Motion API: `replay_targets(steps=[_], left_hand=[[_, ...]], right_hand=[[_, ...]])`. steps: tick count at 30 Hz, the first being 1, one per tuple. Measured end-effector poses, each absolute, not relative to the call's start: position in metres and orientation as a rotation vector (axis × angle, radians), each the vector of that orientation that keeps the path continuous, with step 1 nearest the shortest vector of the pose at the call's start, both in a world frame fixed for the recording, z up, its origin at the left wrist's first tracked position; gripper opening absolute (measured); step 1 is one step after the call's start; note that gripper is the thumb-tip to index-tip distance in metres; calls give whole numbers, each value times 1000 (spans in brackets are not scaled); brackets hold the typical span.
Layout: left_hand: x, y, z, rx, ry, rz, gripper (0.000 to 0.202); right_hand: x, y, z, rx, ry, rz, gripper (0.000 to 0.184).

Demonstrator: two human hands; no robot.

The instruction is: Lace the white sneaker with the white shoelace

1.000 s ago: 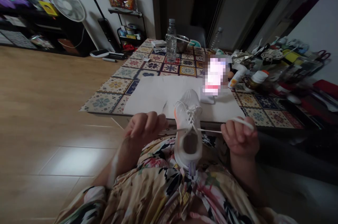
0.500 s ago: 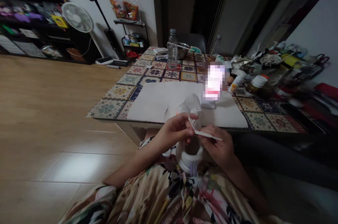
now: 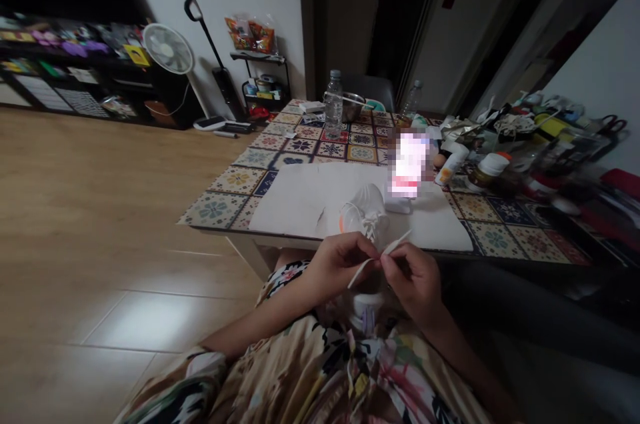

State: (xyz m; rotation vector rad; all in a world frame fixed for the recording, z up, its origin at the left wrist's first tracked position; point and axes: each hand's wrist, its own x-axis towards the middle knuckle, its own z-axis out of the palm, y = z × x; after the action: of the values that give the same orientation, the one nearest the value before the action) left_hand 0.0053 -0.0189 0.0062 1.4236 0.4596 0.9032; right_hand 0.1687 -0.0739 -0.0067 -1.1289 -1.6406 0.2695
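A white lace-up shoe rests with its toe against the table's near edge and its heel towards my lap. Both of my hands meet above its opening. My left hand pinches a white shoelace, one part of which hangs down to the left. Fingertips almost touching it, my right hand pinches the lace too, and another part of it sticks up to the right. The shoe's opening and heel are partly hidden beneath my hands.
A white sheet covers the near part of the patterned table. Behind the shoe stands a blurred-out lit screen on a stand. Farther back is a plastic bottle; jars and clutter fill the right side.
My hands have drawn close together at the lace. The lace part that pointed down-right over my right hand now points up-right, and another part hangs down-left. The view has shifted slightly.
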Motion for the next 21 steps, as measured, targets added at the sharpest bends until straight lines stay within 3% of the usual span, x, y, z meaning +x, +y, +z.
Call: replay_targets(steps=[3, 10, 17, 21], left_hand=[[5, -18, 3, 1417, 479, 968, 40], [2, -18, 1, 1337, 462, 1034, 38], [3, -19, 1, 1384, 534, 1040, 30], [0, -20, 2, 1589, 530, 1143, 21]], right_hand=[[170, -75, -10, -1131, -1648, 224, 2], [171, -76, -12, -1143, -1705, 133, 28], [171, -74, -5, -1058, -1854, 139, 21], [173, -75, -5, -1010, -1825, 310, 9]])
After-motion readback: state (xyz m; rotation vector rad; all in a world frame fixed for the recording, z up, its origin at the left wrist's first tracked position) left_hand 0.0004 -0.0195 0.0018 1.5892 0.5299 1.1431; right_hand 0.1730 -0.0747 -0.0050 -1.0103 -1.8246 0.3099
